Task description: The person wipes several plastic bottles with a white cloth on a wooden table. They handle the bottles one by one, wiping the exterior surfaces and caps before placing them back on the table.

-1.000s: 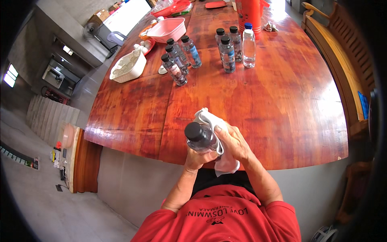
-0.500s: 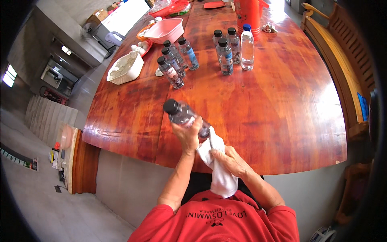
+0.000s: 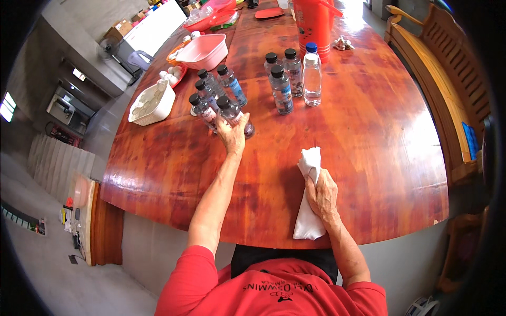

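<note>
My left hand (image 3: 231, 138) is wrapped round a clear plastic bottle (image 3: 227, 109) with a black cap and a printed label. That bottle stands upright, or nearly so, at the near side of a cluster of similar black-capped bottles (image 3: 233, 90); whether its base rests on the table cannot be told. Nearer the front edge, my right hand (image 3: 322, 196) grips a bunched white cloth (image 3: 309, 220), which lies along the tabletop. Right of the cluster stand three more black-capped bottles (image 3: 282, 96), beside a clear bottle with a white cap (image 3: 312, 84) and a blue-capped one (image 3: 311, 47) behind it.
The glossy wooden table (image 3: 369, 174) curves along its front edge. Left of the bottles are a white basket (image 3: 158, 111), a pink basin (image 3: 203, 55) and a dish of white round items (image 3: 171, 76). A red bucket (image 3: 311, 26) stands behind; a wooden bench (image 3: 437, 84) flanks the right.
My left hand has carried the bottle forward from near my body to the cluster. The cloth has come away from the bottle and moved right, onto the table, in my right hand.
</note>
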### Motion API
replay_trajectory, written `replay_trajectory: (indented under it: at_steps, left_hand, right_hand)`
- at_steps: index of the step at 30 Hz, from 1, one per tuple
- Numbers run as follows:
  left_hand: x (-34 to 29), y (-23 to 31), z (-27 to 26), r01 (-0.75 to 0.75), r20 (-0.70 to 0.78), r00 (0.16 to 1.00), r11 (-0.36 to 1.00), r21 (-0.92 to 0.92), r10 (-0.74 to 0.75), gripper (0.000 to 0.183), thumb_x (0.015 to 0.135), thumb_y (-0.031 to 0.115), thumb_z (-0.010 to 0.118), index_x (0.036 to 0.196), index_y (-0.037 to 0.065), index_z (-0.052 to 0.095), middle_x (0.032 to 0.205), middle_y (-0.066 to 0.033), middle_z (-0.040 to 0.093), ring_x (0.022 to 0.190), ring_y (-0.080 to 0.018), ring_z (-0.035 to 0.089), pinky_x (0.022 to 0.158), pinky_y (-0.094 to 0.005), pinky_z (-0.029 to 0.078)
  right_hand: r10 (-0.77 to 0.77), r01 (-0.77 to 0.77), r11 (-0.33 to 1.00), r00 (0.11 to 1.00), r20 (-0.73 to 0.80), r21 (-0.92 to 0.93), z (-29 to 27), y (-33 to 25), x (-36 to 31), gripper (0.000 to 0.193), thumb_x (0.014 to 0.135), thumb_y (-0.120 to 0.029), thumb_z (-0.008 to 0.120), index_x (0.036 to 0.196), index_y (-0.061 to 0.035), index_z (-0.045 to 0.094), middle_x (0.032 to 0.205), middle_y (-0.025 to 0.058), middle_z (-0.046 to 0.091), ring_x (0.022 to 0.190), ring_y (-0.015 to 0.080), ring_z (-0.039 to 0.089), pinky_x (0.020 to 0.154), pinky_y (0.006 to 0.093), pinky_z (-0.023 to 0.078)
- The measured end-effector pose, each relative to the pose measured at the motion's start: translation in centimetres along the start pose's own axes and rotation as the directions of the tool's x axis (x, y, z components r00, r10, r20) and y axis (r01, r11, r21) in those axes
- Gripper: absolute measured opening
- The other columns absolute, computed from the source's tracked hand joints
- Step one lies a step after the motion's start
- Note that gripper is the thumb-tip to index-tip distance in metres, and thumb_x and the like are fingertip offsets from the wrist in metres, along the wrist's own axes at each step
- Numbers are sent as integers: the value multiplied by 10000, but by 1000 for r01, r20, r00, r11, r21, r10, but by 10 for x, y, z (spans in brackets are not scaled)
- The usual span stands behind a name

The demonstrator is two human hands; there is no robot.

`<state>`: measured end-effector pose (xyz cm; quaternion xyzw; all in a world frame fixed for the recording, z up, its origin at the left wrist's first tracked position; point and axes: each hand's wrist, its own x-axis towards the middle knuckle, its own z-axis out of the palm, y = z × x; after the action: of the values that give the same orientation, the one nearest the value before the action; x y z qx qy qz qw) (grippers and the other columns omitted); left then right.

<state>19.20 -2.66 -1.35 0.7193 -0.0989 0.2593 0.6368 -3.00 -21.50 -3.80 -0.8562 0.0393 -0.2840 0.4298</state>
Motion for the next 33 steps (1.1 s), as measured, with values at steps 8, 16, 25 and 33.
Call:
replay_trajectory:
  at_steps: [8,16,25,33]
  left_hand:
    - [49,-36,13,-84,-102,989,968,237,111,687,656,181,827,1188,-4,433,1110,-156,524,1022,-281,508,885,-395,409]
    - [56,-29,26,-93,-120,984,950,298,134,792,660,171,816,1273,-18,352,1176,-194,492,1120,-351,463,975,-411,364]
    - [-2,1,66,-251,-134,939,898,360,316,818,655,327,836,1254,14,376,1208,-184,409,1142,-332,373,959,-464,322]
    - [18,-11,126,-86,210,977,980,180,48,663,633,278,835,1117,7,472,1064,-167,560,969,-305,555,820,-418,447]
  right_hand:
    - [38,-38,998,999,5,54,0,-1,3,108,838,-95,586,881,-9,536,781,178,542,693,370,556,603,419,444]
    - [57,-58,997,998,14,50,-2,-5,7,106,829,-95,599,874,-15,547,770,173,551,677,364,563,593,414,447]
    - [89,-90,996,996,16,25,-1,-2,7,121,825,-111,615,873,-21,551,768,167,555,684,360,572,591,413,450]
    - [76,-76,995,997,2,59,0,-2,8,165,824,-125,618,928,-9,563,790,176,570,709,370,584,616,413,462]
